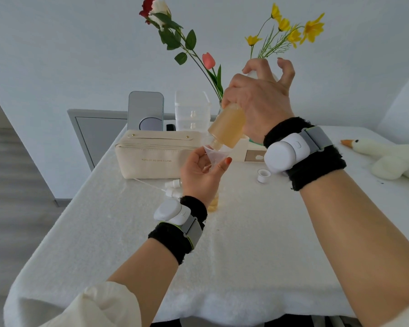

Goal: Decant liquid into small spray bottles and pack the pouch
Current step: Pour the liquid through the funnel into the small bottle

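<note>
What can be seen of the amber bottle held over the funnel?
The amber bottle is a translucent cylinder, plastic by its look, holding yellow-amber liquid. It is uncapped and tilted steeply, its narrow neck pointing down and left into the clear funnel that the left hand pinches. The right hand grips its raised base end, holding it above the table. No stream can be made out.

We see a bottle [227,127] of frosted, translucent plastic and a funnel [211,154] of clear, glossy plastic. The cream pouch [156,156] looks to us like smooth, matt fabric. The white tablecloth [246,244] is fuzzy, rough-textured cloth.
</note>
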